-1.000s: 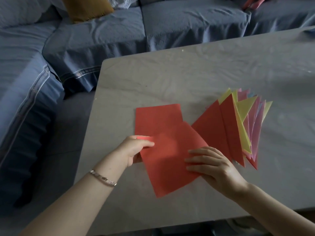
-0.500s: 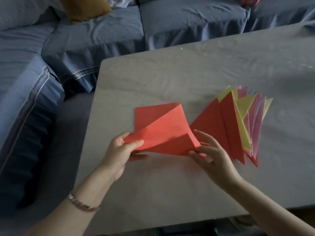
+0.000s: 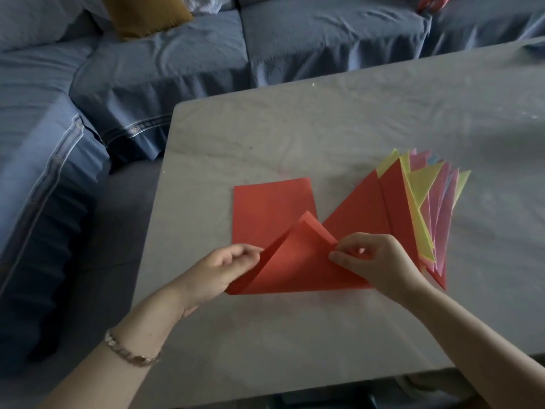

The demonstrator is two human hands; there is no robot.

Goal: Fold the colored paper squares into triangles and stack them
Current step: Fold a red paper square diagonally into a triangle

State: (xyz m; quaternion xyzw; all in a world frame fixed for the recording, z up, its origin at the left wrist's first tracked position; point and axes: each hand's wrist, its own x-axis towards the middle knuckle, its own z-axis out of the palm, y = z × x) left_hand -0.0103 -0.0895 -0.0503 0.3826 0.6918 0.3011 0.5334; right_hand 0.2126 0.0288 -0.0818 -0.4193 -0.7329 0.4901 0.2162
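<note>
A red paper square (image 3: 298, 261) is bent over on itself into a loose triangle, its point up. My left hand (image 3: 218, 270) holds its left edge, fingers curled. At the right edge my right hand (image 3: 374, 261) pinches the two layers together. Behind it a flat red square (image 3: 265, 208) lies on the table. To the right sits a fanned stack of folded triangles (image 3: 413, 208), red on top, then yellow, pink and pale blue.
The grey table (image 3: 324, 137) has its left edge and rounded corner near a blue sofa (image 3: 177, 69). A mustard cushion (image 3: 147, 16) lies on the sofa at the back. A bracelet (image 3: 129, 352) is on my left wrist.
The red sheet lay flat a second ago. Both hands lifted it and bent it over; now its corners meet at the top and the fold lies near the table.
</note>
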